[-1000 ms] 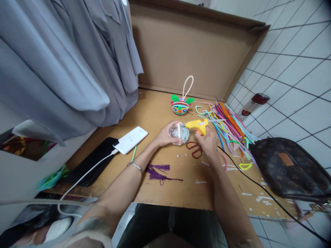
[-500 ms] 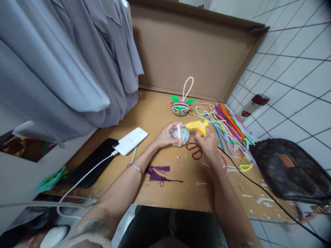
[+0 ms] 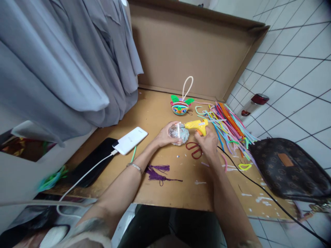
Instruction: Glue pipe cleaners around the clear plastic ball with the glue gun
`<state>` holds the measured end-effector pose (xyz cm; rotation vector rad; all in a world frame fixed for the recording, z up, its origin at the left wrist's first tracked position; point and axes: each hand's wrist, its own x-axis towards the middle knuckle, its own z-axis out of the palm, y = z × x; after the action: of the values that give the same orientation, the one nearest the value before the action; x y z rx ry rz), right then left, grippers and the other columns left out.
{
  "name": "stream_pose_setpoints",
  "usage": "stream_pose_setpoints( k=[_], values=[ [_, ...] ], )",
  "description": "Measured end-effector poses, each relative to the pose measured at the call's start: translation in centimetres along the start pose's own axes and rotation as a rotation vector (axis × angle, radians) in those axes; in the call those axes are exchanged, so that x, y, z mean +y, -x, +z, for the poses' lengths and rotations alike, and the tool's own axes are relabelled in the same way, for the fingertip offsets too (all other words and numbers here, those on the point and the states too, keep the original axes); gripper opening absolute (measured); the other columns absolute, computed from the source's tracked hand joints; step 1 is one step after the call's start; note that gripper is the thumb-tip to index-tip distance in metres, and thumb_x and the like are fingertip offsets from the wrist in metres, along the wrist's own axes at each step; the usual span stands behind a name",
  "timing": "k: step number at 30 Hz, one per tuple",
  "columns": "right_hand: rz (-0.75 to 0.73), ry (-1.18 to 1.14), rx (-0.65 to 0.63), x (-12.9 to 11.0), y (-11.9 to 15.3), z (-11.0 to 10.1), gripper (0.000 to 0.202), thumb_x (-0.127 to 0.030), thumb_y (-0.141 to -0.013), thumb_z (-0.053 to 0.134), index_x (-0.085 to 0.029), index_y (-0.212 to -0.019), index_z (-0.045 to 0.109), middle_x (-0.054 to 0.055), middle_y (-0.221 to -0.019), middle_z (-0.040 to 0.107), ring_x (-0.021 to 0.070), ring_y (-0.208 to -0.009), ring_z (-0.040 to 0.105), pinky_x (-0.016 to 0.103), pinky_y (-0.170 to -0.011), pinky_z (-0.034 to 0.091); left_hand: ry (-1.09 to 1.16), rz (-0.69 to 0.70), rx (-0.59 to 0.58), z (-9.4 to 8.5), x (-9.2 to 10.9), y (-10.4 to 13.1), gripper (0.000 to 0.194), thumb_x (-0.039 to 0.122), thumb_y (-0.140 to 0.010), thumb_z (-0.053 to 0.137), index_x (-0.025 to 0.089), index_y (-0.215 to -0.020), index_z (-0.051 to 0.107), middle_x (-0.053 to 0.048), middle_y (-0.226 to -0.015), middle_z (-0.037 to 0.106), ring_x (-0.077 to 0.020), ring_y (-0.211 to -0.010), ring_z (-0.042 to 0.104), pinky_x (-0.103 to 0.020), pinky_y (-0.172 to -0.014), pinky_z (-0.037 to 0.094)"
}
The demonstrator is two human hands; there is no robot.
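The desk (image 3: 176, 198) fills the middle of the frame, and a black cord (image 3: 258, 185) runs over it to the lower right — if the right arm snags it, the yellow glue gun (image 3: 194, 124) could jerk. The right hand (image 3: 208, 141), just right of the middle, has its grip wrapped round the gun's handle. In the middle of the frame, the left hand (image 3: 165, 135) has its grip clamped on the clear, bumpy ball (image 3: 184, 135). The gun's tip is right at the ball, near the left fingers, so a slip could burn them if it is hot. A loose hold could let the ball turn.

The brown bag (image 3: 292, 172) at the right has stars and a tan patch, but no words I can read. The white power bank (image 3: 131, 140), left of the middle, has tiny grey print — too small. The gun's sticker (image 3: 201, 123) is too blurry.
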<state>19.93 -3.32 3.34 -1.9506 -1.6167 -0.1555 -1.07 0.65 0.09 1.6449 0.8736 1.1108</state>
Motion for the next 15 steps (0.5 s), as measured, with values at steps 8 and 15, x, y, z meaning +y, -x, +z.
stream_pose_setpoints(
  k=[8,15],
  values=[
    [0.04,0.009,-0.042,-0.16,0.03,-0.03,0.033,-0.044,-0.082,0.053,-0.016,-0.093,0.067,0.006,-0.075,0.065,0.0185,-0.065,0.051,0.028,-0.058,0.027,-0.016,0.022,0.003,0.11,0.12,0.01,0.095,0.04,-0.055,0.086,0.013,-0.137,0.048,-0.017,-0.139,0.06,-0.0325,-0.125,0.061,-0.044,-0.108,0.047],
    [0.079,0.018,-0.064,-0.64,-0.03,-0.02,0.037,-0.044,-0.083,0.054,-0.015,-0.1,0.068,0.008,-0.077,0.067,0.0208,-0.067,0.054,0.029,-0.059,0.027,0.015,0.02,0.017,0.05,-0.13,-0.02,0.095,0.039,-0.053,0.087,0.013,-0.136,0.048,-0.017,-0.14,0.059,-0.0333,-0.125,0.06,-0.046,-0.11,0.046]
  ],
)
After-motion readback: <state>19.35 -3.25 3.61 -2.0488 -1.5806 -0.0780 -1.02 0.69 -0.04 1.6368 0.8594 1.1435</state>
